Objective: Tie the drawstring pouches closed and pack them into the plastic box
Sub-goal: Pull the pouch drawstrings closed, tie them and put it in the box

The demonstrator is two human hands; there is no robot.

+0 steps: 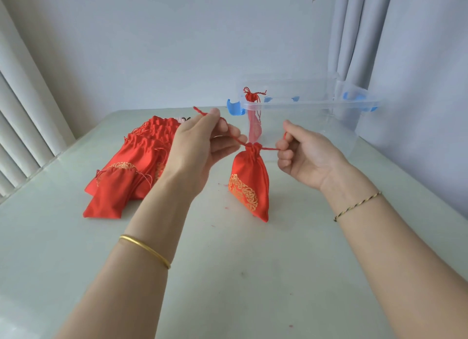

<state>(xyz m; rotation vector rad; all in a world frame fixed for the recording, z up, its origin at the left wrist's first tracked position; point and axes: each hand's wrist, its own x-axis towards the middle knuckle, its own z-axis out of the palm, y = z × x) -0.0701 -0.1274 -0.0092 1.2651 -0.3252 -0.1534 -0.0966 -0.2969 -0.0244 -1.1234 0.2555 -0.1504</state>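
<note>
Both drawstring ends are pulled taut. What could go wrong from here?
The pouch hangs by its drawstring, pinched by the left hand and right hand; a slipped pinch could drop it or loosen the neck. The plastic box stands behind the right hand; a wide pull might bump it.

Plain home room, pale table (228,275), grey curtain (359,34), window blinds (20,110)

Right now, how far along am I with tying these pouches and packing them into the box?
Done: one tied pouch sits in the plastic box. In hand: your left hand and right hand pull the drawstring of a second pouch, its neck already cinched. Left: the pile of pouches on the table, to tie and pack.
</note>
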